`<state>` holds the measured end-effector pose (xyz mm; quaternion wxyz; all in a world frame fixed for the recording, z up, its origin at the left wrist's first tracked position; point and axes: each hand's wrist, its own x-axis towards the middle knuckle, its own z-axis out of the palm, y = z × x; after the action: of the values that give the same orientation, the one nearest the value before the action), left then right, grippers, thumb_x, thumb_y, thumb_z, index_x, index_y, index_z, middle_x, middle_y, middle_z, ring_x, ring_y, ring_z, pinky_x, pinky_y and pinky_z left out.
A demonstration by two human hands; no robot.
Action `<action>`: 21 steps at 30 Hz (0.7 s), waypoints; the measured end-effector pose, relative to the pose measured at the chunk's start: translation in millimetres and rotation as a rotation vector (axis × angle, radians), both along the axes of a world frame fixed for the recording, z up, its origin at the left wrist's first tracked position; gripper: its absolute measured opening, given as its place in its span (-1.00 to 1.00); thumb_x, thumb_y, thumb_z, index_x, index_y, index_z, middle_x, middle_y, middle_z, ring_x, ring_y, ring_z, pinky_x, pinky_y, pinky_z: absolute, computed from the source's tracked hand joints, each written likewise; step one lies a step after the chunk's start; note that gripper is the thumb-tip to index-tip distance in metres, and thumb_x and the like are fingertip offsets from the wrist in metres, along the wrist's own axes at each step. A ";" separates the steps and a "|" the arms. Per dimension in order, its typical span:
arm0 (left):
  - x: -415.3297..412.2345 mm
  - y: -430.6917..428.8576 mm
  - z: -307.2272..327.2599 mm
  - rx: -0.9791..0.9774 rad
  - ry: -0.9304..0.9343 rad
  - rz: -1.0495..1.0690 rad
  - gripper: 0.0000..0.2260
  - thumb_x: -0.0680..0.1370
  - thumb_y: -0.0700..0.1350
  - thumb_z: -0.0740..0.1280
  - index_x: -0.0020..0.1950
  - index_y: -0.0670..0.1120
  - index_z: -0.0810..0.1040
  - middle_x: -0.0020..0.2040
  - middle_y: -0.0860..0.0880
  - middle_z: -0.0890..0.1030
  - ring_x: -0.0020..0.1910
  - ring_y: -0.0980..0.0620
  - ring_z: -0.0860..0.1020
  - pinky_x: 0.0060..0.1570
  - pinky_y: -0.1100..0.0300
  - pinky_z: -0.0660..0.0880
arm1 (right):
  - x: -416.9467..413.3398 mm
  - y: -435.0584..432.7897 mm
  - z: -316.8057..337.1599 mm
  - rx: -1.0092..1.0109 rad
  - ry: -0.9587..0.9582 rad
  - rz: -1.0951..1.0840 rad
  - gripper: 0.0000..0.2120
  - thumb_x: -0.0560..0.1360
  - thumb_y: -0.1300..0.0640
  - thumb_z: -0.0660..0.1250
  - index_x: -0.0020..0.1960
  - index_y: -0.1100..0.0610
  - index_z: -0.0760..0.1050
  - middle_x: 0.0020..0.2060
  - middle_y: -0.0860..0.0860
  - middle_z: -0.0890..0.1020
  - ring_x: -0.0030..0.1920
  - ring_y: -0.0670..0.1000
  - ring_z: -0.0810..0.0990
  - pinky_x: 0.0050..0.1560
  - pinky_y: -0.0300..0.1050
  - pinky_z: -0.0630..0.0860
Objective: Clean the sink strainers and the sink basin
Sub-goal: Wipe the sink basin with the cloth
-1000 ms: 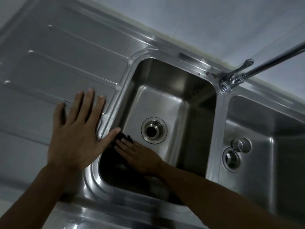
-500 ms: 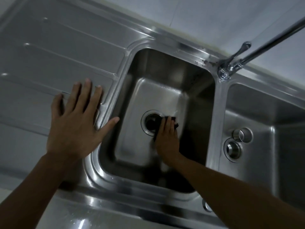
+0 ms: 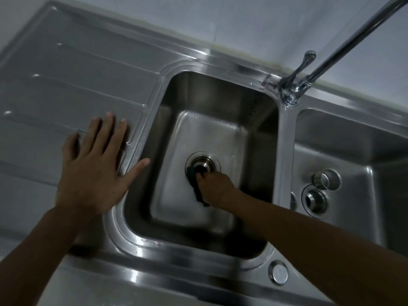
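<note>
The right hand [image 3: 215, 186] reaches into the left basin [image 3: 220, 102], its fingers [image 3: 199, 176] curled over a dark pad [image 3: 194, 186] and pressing it on the near-left edge of the drain [image 3: 204, 162] so that part of the ring is covered. The left hand [image 3: 92, 171] lies flat on the ribbed drainboard [image 3: 77, 80] with its fingers wide, holding nothing, thumb at the basin's rim. The faucet [image 3: 293, 89] stands behind the divider. In the right basin [image 3: 353, 151] a strainer [image 3: 326, 180] lies just beside the second drain [image 3: 314, 200].
</note>
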<state>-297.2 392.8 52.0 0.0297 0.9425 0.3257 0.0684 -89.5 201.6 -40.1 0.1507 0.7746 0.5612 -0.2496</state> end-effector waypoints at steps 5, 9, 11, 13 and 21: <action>0.4 2.3 -4.0 0.018 -0.019 0.004 -0.22 0.58 0.47 0.00 0.67 0.04 0.13 0.70 -0.04 0.08 0.68 -0.11 0.05 0.52 -0.28 0.09 | -1.3 -9.0 19.7 -0.043 -0.005 0.015 -0.64 0.65 0.28 0.13 0.44 0.26 0.38 0.27 0.22 0.53 0.22 0.22 0.55 0.10 0.07 0.53; -1.9 -19.3 0.4 -0.045 0.010 0.026 -0.23 0.58 0.46 0.01 0.65 0.01 0.19 0.69 -0.11 0.08 0.67 -0.19 0.06 0.48 -0.36 0.12 | -27.5 -31.7 34.7 -0.121 0.138 -0.036 -0.65 0.66 0.25 0.17 0.42 0.29 0.40 0.35 0.29 0.45 0.26 0.28 0.53 0.17 0.08 0.50; -4.2 -56.0 2.1 -0.047 0.041 0.017 -0.21 0.57 0.45 0.01 0.65 -0.03 0.21 0.69 -0.16 0.07 0.67 -0.22 0.06 0.48 -0.36 0.14 | -33.0 -48.1 51.0 -0.234 0.282 -0.021 -0.67 0.67 0.19 0.16 0.36 0.33 0.44 0.28 0.27 0.53 0.21 0.24 0.56 0.12 0.03 0.50; -0.7 -96.0 9.1 -0.042 0.049 -0.046 -0.20 0.57 0.44 0.01 0.67 -0.03 0.21 0.70 -0.16 0.05 0.67 -0.20 0.05 0.51 -0.35 0.15 | -31.1 -59.7 69.2 -0.334 0.384 -0.009 -0.64 0.70 0.05 0.10 0.11 0.30 0.53 0.02 0.16 0.62 -0.03 0.13 0.62 -0.04 -0.03 0.50; 40.0 -224.0 45.5 -0.186 0.010 -0.031 -0.26 0.60 0.33 -0.10 0.67 -0.05 0.21 0.70 -0.15 0.05 0.68 -0.15 0.00 0.57 -0.31 0.03 | -4.5 -104.7 182.2 -0.091 0.511 0.037 -0.79 0.68 0.14 0.08 0.01 0.09 0.48 0.03 0.01 0.56 0.05 0.02 0.55 0.00 -0.27 0.46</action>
<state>-257.2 168.8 97.5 0.1165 0.9409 0.3163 0.0330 -93.9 96.8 142.2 0.0436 0.6684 0.5834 -0.4593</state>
